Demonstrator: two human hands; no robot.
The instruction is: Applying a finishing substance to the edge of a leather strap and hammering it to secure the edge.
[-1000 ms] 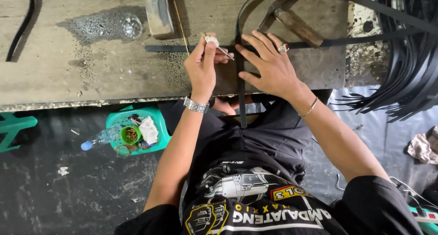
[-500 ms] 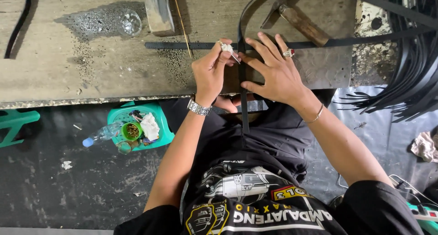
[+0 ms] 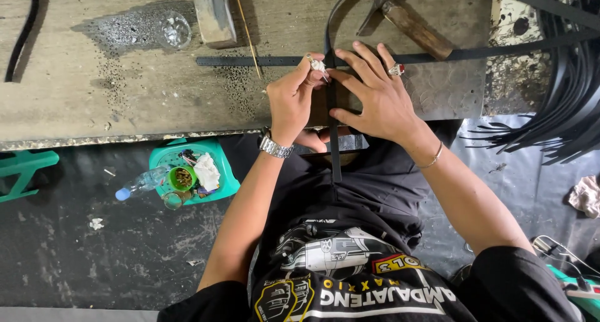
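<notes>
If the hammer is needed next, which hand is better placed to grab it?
Probably the right. The right hand lies open on the black strap, fingertips close to the hammer. The left hand is busy pinching a small metal fitting.

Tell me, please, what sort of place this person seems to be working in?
Probably a small belt or strap-making workshop: a worn workbench carries a hammer, a heap of black straps lies at its right, and both hands, left hand and right hand, work a black strap.
</notes>
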